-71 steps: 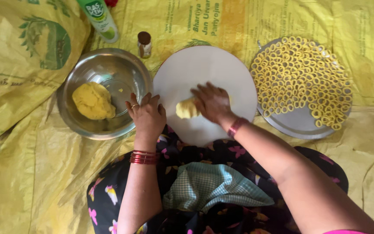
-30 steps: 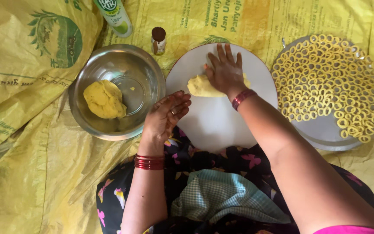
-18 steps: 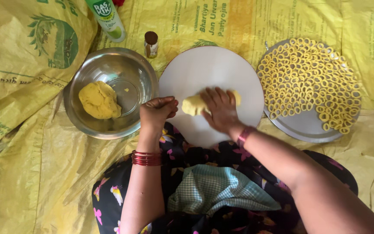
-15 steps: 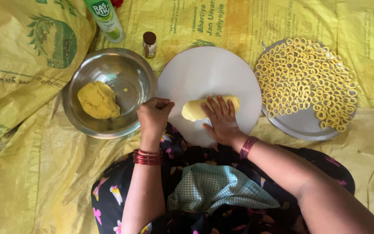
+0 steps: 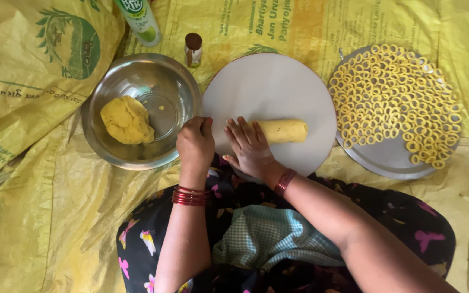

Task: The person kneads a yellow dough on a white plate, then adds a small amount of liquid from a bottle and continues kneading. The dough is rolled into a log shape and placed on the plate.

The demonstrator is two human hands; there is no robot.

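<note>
Dough roll (image 5: 283,131) on round white board (image 5: 270,87), short, thick, not yet thinned. Right hand (image 5: 251,146) flat, fingers spread, touching roll's left end. Left hand (image 5: 195,144) fisted at board's left edge, nothing seen held. Tray right of board (image 5: 386,163) already full of dough rings (image 5: 392,100); big dough lump (image 5: 127,120) left in steel bowl (image 5: 142,70), left of board.

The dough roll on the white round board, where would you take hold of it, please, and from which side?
Probably across the middle of the dough roll, from above. It lies flat, lengthwise left to right on the board; the right hand covers its left end, so the middle and right end stay free.
</note>
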